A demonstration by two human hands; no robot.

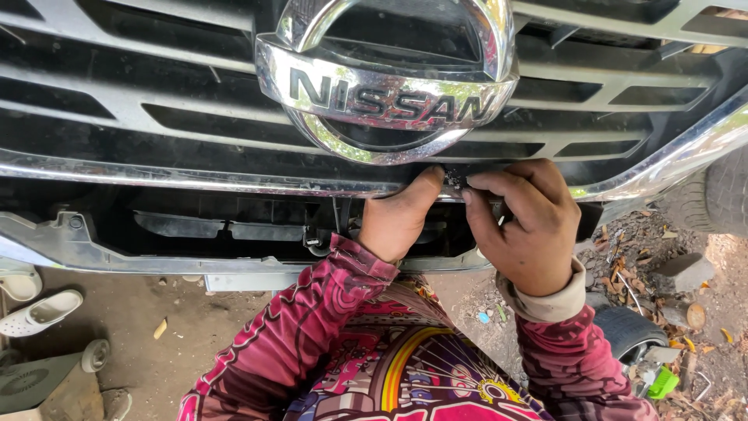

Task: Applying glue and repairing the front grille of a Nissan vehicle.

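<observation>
The ground is bare brown dirt, out in daylight. On the right it is covered with dry leaves, small stones and a grey rock. A black tyre stands at the right edge. On the left lies a white shoe, and near it a small grey wheel. A bright green bit of plastic lies low on the right.

One head-worn camera looks forward and slightly down, very close to a car grille. Dirt ground shows below.
</observation>
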